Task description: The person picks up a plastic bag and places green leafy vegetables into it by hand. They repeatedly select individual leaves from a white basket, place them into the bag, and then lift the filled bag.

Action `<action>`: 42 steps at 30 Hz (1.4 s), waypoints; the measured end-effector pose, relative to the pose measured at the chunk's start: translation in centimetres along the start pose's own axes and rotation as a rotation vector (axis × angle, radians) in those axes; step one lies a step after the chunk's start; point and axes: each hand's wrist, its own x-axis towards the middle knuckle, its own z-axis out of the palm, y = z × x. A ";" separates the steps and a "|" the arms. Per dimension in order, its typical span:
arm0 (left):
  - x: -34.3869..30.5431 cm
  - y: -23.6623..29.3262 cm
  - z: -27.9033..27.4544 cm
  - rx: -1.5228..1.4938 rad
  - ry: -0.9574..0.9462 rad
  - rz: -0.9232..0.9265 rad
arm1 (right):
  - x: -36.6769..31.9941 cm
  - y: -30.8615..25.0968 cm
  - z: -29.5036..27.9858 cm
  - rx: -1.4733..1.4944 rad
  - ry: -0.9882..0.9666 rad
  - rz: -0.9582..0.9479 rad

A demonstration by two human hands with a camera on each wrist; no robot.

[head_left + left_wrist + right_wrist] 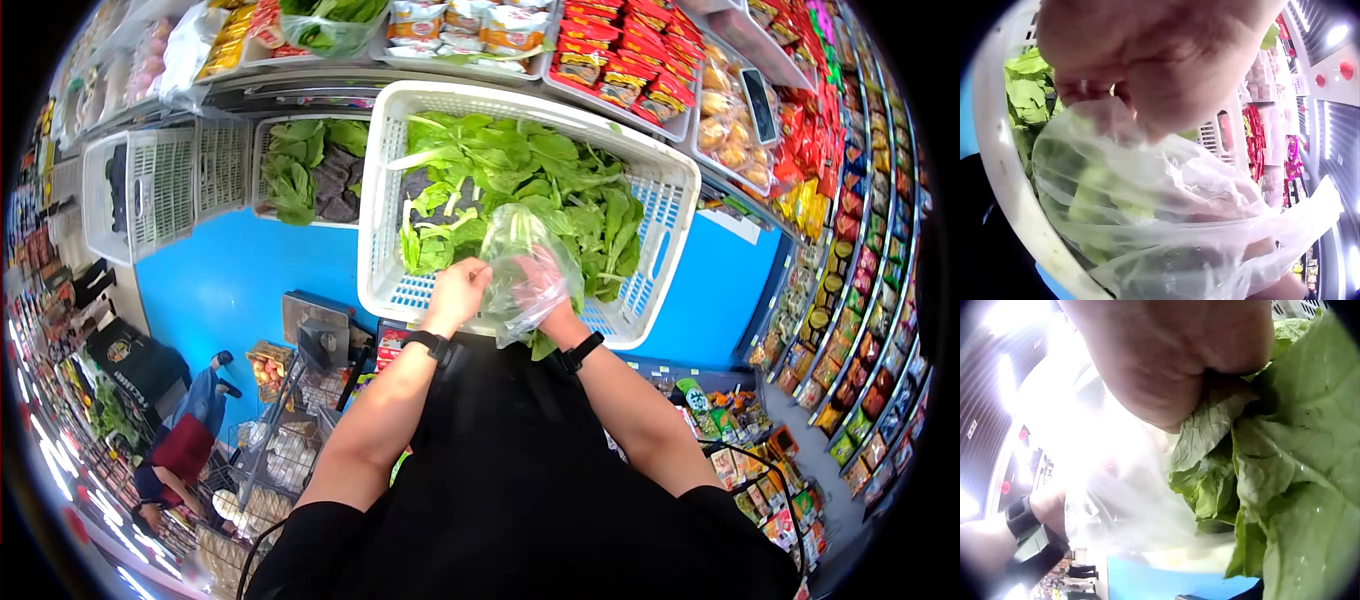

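Shirt: nearest to us, we see the black shirt [520, 480] filling the lower middle of the frame, with dark wristbands [432, 345] on both arms.
Left hand: at the centre, we find the left hand [460, 295] pinching the edge of the bag between thumb and fingers.
Bag: we see the clear plastic bag [510, 240] just right of it, crumpled and draped about the other hand.
Right hand: we see the right hand [548, 285] through the plastic at the centre; in the right wrist view its fingers curl round leaf stems.
Leaves: we spot the held leaves [1310, 456] at the right of that view, broad, green and dotted with drops.
Basket: beneath the hands, we see a white basket [375, 200] with loose greens [560, 150] piled inside.
Counter: we see blue [200, 270] to the left and right of the basket.
Top edge: we notice red packets [640, 50] and, at the upper right, a phone [760, 105].
Far off: we see shelves [860, 270] at the right edge and a person [187, 445] at lower left.
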 end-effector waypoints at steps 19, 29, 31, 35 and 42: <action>3.2 -3.2 -4.1 -0.034 0.453 0.035 | 4.2 -4.6 0.9 -0.264 -0.490 -0.177; -7.1 5.8 -2.9 0.128 -0.158 0.142 | 0.8 -4.7 -0.8 -0.326 -0.494 -0.142; -6.5 4.8 -1.5 0.164 -0.220 0.172 | -1.6 -2.7 -1.9 -0.245 -0.351 -0.210; -6.5 3.3 -1.7 -0.084 0.037 0.361 | -3.4 -2.8 -5.8 -0.149 -0.321 -0.204; -6.8 -0.6 -5.6 -0.244 0.136 0.036 | -5.6 4.0 -5.1 0.047 -0.103 0.351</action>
